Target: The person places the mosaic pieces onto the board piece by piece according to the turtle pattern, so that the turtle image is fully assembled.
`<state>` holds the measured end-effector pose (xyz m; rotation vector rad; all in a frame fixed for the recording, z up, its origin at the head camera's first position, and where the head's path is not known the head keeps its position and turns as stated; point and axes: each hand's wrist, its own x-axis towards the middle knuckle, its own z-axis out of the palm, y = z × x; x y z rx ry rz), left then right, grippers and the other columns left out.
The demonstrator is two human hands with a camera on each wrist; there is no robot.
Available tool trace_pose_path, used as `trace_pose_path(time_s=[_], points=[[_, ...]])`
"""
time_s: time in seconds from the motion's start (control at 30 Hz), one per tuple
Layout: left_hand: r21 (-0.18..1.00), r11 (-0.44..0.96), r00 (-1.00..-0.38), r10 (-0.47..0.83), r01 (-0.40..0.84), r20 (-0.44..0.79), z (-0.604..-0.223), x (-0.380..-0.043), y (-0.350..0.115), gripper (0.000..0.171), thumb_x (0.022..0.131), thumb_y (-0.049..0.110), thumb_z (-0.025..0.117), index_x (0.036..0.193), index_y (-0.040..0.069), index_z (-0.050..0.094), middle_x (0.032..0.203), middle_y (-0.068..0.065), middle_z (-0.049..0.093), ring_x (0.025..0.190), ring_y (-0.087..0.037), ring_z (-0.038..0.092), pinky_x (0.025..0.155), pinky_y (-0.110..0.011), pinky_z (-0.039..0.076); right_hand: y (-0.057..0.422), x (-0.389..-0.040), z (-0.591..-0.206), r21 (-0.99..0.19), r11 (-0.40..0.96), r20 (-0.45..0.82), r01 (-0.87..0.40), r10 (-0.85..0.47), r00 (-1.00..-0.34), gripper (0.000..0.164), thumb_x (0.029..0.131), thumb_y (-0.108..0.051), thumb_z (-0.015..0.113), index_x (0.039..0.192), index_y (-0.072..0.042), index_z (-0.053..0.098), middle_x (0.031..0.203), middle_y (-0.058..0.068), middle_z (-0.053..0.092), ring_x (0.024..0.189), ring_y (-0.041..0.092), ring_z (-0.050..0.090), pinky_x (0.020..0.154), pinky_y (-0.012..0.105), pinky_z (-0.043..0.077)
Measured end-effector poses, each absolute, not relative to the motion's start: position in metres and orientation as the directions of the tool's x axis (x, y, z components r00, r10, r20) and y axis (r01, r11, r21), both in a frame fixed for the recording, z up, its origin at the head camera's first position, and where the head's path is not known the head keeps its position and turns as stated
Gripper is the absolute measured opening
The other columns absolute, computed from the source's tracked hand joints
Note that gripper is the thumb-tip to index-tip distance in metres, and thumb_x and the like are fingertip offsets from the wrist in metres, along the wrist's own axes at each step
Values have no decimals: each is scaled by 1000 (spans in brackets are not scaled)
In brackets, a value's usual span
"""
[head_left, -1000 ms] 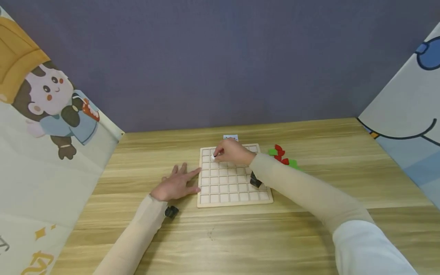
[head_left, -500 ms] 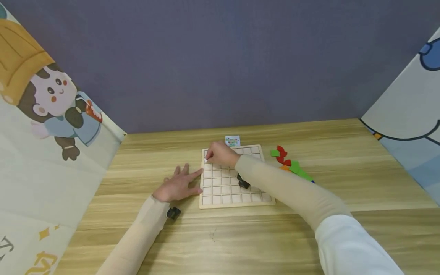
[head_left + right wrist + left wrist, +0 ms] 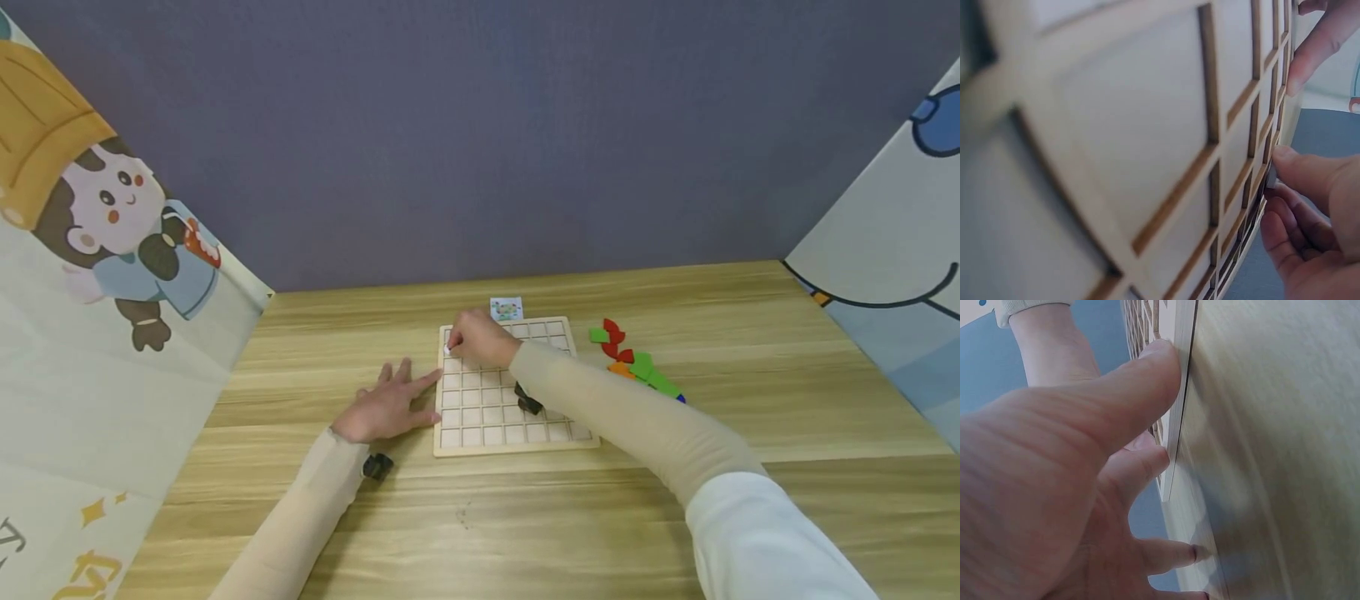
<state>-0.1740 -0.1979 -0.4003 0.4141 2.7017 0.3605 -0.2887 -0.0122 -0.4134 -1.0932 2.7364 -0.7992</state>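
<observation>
A square wooden grid board lies on the table, its cells pale and framed by raised strips. My right hand reaches over its upper left part. Between thumb and fingertips it pinches a small whitish piece, held right at the cells by the board's left edge; most of the piece is hidden by the fingers. My left hand rests on the table with fingers spread. Its thumb and index finger touch the board's left rim.
Red curved pieces, a green piece, an orange one and more green ones lie right of the board, near a blue one. A small printed card lies behind the board. A dark wall closes the back.
My right hand has moved left across the board with the whitish piece, uncovering the card, then stayed almost still. My left hand keeps its place at the rim.
</observation>
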Motion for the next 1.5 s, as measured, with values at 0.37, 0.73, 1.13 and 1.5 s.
trace_pose_path(time_s=[0.37, 0.73, 1.13, 1.5], points=[[296, 923, -885, 337, 244, -322, -401, -175, -195, 73, 89, 56, 54, 151, 31, 24, 153, -27, 3, 134, -54, 4, 86, -81, 17, 0, -288, -405, -521, 600, 42, -608, -693, -720, 16, 89, -3, 64, 101, -5, 74, 98, 2, 64, 88, 13, 59, 79, 23, 50], [310, 924, -885, 327, 225, -332, -404, -174, -197, 74, 89, 56, 54, 151, 33, 22, 154, -25, 0, 135, -51, 0, 89, -80, 13, 92, -289, -380, -585, 631, 43, -509, -602, -797, 28, 90, -8, 64, 118, -4, 66, 114, 11, 60, 95, 21, 54, 79, 37, 48], [310, 919, -885, 341, 243, -318, -401, -173, -197, 73, 89, 55, 54, 151, 31, 23, 153, -26, 1, 134, -53, 1, 87, -81, 14, 206, -282, -377, -496, 740, 37, -455, -505, -862, 24, 89, -9, 65, 112, -2, 69, 114, 16, 60, 89, 25, 59, 74, 41, 51], [308, 921, -884, 338, 239, -324, -401, -172, -197, 73, 89, 55, 54, 151, 32, 23, 153, -26, 2, 135, -53, 2, 87, -81, 15, 210, -284, -407, -438, 744, -13, -505, -567, -824, 18, 87, -3, 67, 104, -1, 72, 115, 14, 62, 111, 35, 53, 109, 55, 16]])
